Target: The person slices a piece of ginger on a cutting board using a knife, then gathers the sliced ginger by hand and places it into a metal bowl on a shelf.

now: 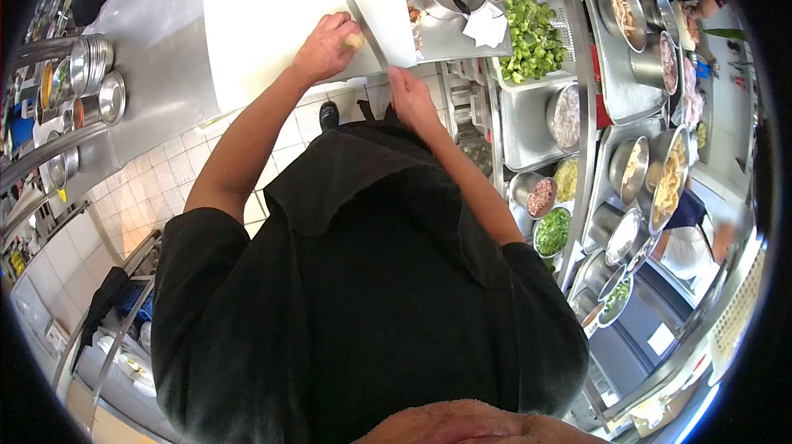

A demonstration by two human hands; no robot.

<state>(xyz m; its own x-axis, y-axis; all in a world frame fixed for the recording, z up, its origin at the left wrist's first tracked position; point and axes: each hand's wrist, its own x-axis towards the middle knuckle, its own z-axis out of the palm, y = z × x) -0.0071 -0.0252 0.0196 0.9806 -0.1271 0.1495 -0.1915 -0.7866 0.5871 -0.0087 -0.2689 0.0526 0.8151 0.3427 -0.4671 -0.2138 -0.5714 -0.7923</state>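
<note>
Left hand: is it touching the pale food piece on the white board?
Touching. The head view shows the left hand gripping the pale food piece with its fingertips, with no gap, right beside the knife.

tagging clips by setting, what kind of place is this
Most likely a commercial kitchen: white cutting board on a steel counter, right hand gripping a knife, left hand holding a pale food piece, rows of metal bowls of chopped ingredients.
</note>
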